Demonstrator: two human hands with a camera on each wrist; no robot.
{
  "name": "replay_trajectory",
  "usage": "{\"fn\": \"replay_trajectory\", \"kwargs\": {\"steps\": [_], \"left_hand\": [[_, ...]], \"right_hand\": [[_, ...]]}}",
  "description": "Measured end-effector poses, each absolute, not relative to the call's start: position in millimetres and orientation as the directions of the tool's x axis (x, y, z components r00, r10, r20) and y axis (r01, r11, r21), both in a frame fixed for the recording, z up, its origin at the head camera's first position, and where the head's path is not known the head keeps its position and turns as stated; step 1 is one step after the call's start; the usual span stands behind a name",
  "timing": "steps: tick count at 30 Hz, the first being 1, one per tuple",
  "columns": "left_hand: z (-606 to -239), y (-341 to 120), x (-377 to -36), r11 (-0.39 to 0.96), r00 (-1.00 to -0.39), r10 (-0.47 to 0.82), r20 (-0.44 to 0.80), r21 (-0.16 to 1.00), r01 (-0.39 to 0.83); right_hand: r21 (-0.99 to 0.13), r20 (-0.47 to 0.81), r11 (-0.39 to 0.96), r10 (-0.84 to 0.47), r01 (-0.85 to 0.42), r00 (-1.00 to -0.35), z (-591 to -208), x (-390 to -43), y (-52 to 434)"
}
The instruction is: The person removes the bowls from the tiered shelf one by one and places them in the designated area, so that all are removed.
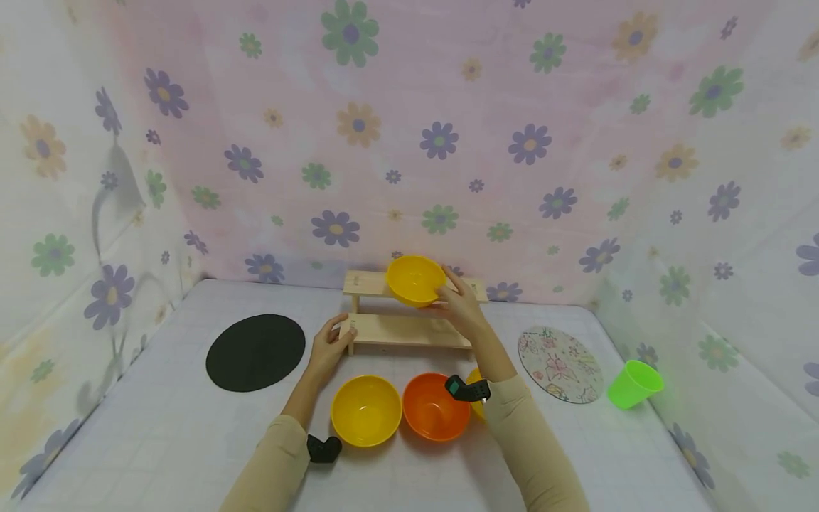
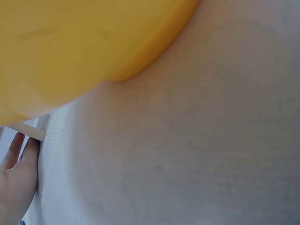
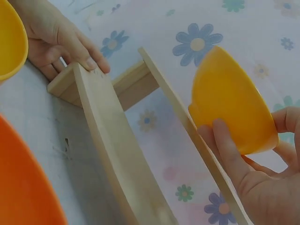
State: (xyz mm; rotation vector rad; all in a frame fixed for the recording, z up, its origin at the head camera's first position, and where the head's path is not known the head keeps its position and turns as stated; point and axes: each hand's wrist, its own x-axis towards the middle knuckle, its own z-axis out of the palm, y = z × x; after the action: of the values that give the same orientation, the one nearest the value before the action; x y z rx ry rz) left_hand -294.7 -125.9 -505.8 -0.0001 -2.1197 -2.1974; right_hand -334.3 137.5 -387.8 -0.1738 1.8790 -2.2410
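Observation:
My right hand [image 1: 465, 311] holds a yellow bowl [image 1: 414, 279] by its right side, thumb at the rim and fingers underneath. In the right wrist view this bowl [image 3: 229, 101] is tilted, its base close to the upper step of a two-step wooden rack [image 1: 403, 331]. My left hand [image 1: 328, 350] grips the left end of the rack's lower step, with fingertips [image 3: 91, 63] over the board. Nearer to me stand another yellow bowl [image 1: 366, 412] and an orange bowl [image 1: 435, 409]. A further yellow bowl [image 1: 476, 407] is mostly hidden behind my right wrist.
On the table's left lies a round black mat [image 1: 256, 353]. To the right are a round patterned mat [image 1: 560, 365] and a tilted bright green cup [image 1: 635, 384] by the side curtain. A flowered curtain [image 1: 397, 142] hangs close behind the rack.

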Motion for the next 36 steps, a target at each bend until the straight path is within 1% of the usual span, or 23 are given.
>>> {"fn": "replay_trajectory", "kwargs": {"steps": [2,5,12,22,26,32,36], "left_hand": [[-508.8,-125.3,-296.8,-0.035,-0.996,-0.071,0.061,0.997,0.064],[-508.4,-124.9,-297.0,-0.043,-0.996,-0.065,0.060,0.997,0.063],[-507.4,-124.5,-296.2,-0.069,-0.997,-0.049,0.068,0.995,0.071],[-508.3,-125.2,-295.9,-0.057,-0.996,-0.057,0.066,0.996,0.069],[-503.0,-125.6,-293.1,-0.067,-0.997,-0.049,0.053,0.996,0.056],[-486.3,-124.0,-283.4,-0.088,-0.999,-0.035,0.036,0.995,0.039],[-482.6,-123.5,-280.1,-0.090,-0.999,-0.035,0.038,0.995,0.041]], "right_hand": [[-0.981,-0.038,-0.175,-0.249,0.083,-0.968,-388.6,-329.8,145.4],[-0.986,-0.015,-0.154,-0.266,0.058,-0.964,-392.2,-323.3,157.9],[-0.999,0.003,-0.037,-0.302,0.008,-0.953,-397.4,-303.9,188.6],[-0.996,0.020,-0.084,-0.338,0.008,-0.941,-404.0,-275.5,226.1],[-0.997,0.022,-0.073,-0.363,0.005,-0.931,-410.7,-265.1,243.0],[-0.998,0.014,-0.057,-0.347,0.006,-0.938,-416.5,-251.7,266.5],[-0.999,0.037,-0.050,-0.332,-0.021,-0.943,-419.8,-241.5,282.7]]}}
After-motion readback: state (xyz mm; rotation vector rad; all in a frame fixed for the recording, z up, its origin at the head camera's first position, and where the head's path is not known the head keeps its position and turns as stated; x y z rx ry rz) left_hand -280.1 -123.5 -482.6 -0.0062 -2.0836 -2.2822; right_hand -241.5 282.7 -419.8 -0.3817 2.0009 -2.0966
